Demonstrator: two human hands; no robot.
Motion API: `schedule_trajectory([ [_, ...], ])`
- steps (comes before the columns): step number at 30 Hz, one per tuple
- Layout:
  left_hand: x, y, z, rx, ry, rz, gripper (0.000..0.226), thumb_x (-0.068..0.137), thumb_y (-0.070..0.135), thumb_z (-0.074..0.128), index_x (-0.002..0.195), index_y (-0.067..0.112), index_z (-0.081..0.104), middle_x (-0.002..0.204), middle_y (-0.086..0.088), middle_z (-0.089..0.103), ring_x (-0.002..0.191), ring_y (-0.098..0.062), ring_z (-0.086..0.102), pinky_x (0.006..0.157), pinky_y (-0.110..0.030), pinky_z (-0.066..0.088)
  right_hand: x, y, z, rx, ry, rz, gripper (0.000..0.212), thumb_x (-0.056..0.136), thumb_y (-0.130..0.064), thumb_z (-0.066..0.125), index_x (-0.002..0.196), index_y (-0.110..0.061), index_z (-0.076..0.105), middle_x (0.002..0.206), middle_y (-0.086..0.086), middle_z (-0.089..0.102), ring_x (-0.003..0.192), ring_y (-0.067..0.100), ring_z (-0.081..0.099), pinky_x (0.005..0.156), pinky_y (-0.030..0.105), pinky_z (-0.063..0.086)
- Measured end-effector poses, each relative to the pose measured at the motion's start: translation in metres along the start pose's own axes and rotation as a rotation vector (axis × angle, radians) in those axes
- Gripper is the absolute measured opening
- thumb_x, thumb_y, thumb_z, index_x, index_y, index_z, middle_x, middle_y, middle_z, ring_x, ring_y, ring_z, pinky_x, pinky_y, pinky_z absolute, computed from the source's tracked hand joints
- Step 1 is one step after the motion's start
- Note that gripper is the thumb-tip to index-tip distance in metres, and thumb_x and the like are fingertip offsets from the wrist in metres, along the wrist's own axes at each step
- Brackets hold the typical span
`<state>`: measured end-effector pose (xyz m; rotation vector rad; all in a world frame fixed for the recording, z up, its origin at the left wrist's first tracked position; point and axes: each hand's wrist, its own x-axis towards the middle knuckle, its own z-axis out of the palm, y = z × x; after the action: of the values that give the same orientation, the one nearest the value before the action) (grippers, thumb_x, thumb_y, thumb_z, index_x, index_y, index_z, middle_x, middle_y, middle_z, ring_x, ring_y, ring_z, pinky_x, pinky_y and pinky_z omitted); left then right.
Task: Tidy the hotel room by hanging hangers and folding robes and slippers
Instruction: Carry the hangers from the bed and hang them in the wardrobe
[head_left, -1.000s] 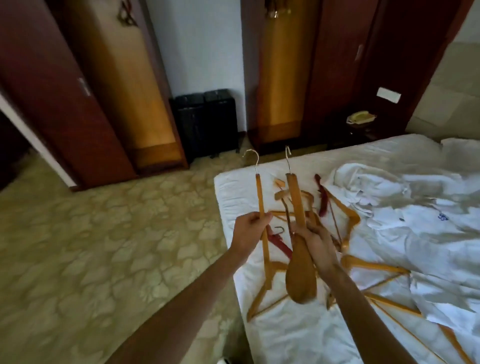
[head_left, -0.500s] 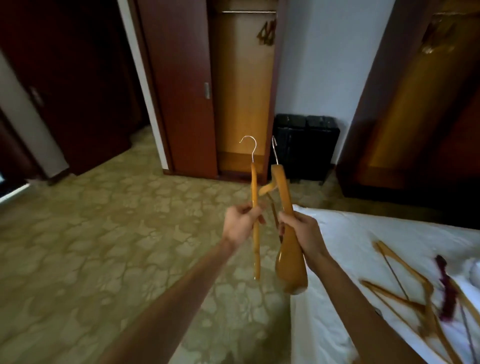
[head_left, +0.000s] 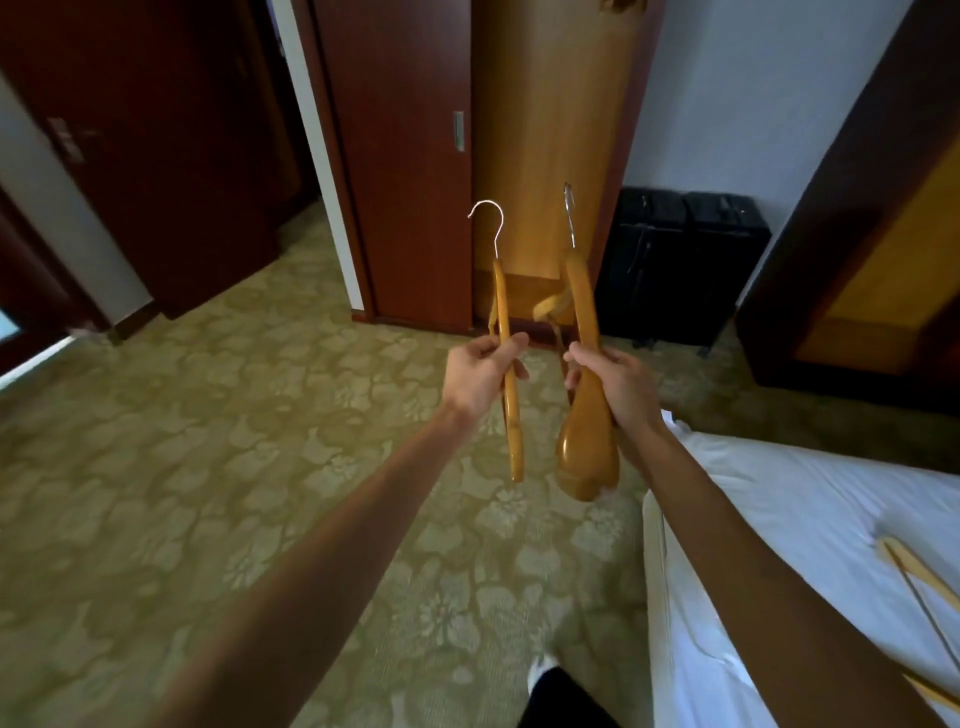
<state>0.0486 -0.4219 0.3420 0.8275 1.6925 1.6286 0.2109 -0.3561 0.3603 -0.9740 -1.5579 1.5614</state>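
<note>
Ahead, two wooden hangers held up edge-on over the patterned carpet (head_left: 218, 467), hooks upward: slim hanger (head_left: 506, 364) gripped mid-length in the left hand (head_left: 480, 376), fingers curled round it; broad-shouldered hanger (head_left: 587, 395) clasped in the right hand (head_left: 618, 389), fingers wrapped about its body. Hangers near each other, not touching. Beyond them, open wardrobe (head_left: 545, 156) with a dark sliding door (head_left: 400, 156) to its left, black luggage rack (head_left: 680, 265) just beside it on the right. White bed (head_left: 810, 519) at lower right, another hanger (head_left: 919, 597) lying at its edge. Dark door (head_left: 156, 156) far left.
</note>
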Motion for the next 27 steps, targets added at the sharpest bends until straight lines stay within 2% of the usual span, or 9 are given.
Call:
schedule_trajectory([
  [4,0.091,-0.011,0.004,-0.009,-0.065,-0.015,0.034,0.092,0.034,0.07,0.097,0.0,0.073,0.072,-0.006,0.072,0.062,-0.012,0.059,0.06,-0.023,0.047,0.085,0.008,0.014,-0.014,0.037,0.007,0.02,0.092,-0.029,0.067,0.088,-0.01,0.073,0.066,0.002,0.068,0.063,0.01,0.064,0.059,0.019,0.05],
  [8,0.206,-0.02,0.013,-0.001,-0.08,0.019,0.044,0.087,0.04,0.073,0.088,-0.004,0.072,0.075,-0.022,0.068,0.062,-0.016,0.057,0.064,-0.031,0.047,0.193,0.018,0.025,-0.012,0.087,0.004,0.024,0.09,-0.03,0.069,0.089,-0.007,0.075,0.07,0.006,0.069,0.067,0.014,0.064,0.067,0.026,0.05],
  [10,0.264,-0.017,0.016,0.022,-0.093,0.028,0.048,0.085,0.043,0.074,0.084,-0.005,0.07,0.073,-0.021,0.067,0.062,-0.019,0.056,0.064,-0.033,0.046,0.252,0.018,0.033,-0.009,0.115,0.002,0.025,0.089,-0.029,0.07,0.089,-0.004,0.075,0.072,0.007,0.07,0.067,0.015,0.065,0.068,0.027,0.051],
  [14,0.375,0.005,0.014,0.019,-0.124,0.021,0.037,0.089,0.038,0.072,0.072,0.005,0.073,0.068,-0.011,0.068,0.061,-0.021,0.057,0.063,-0.033,0.048,0.367,0.002,0.058,-0.014,0.132,0.014,0.022,0.089,-0.028,0.07,0.079,-0.01,0.075,0.067,0.003,0.069,0.061,0.01,0.064,0.062,0.022,0.048],
  [16,0.428,0.017,0.011,0.009,-0.121,0.035,0.036,0.089,0.039,0.071,0.07,0.008,0.071,0.068,-0.012,0.067,0.06,-0.022,0.056,0.061,-0.034,0.047,0.418,-0.006,0.071,-0.019,0.122,0.01,0.024,0.09,-0.03,0.07,0.082,-0.007,0.074,0.068,0.004,0.069,0.062,0.011,0.064,0.06,0.02,0.048],
  [20,0.521,0.031,0.008,-0.018,-0.086,0.052,0.037,0.083,0.042,0.073,0.065,0.01,0.07,0.069,-0.013,0.064,0.064,-0.023,0.058,0.069,-0.041,0.05,0.502,-0.018,0.093,-0.001,0.087,-0.006,0.02,0.091,-0.029,0.069,0.086,-0.01,0.075,0.071,0.002,0.07,0.064,0.009,0.066,0.056,0.015,0.049],
  [23,0.585,0.032,0.009,-0.018,-0.089,0.038,0.044,0.084,0.041,0.073,0.074,-0.001,0.071,0.072,-0.016,0.066,0.066,-0.024,0.06,0.071,-0.043,0.054,0.562,-0.022,0.106,0.019,0.074,0.008,0.015,0.09,-0.029,0.07,0.086,-0.017,0.077,0.083,-0.004,0.076,0.076,0.008,0.071,0.066,0.016,0.054],
  [25,0.63,0.031,0.009,-0.013,-0.096,0.027,0.043,0.087,0.04,0.073,0.076,-0.001,0.072,0.072,-0.017,0.067,0.065,-0.022,0.061,0.069,-0.038,0.053,0.607,-0.021,0.113,0.007,0.079,0.006,0.015,0.09,-0.031,0.07,0.087,-0.019,0.077,0.087,-0.003,0.077,0.086,0.015,0.072,0.078,0.025,0.056],
  [27,0.678,0.026,0.009,0.011,-0.093,0.027,0.044,0.085,0.043,0.073,0.072,0.001,0.073,0.073,-0.023,0.066,0.064,-0.023,0.058,0.068,-0.036,0.05,0.654,-0.018,0.12,-0.01,0.08,0.001,0.015,0.09,-0.033,0.069,0.086,-0.02,0.077,0.084,-0.003,0.076,0.088,0.019,0.071,0.083,0.031,0.055],
])
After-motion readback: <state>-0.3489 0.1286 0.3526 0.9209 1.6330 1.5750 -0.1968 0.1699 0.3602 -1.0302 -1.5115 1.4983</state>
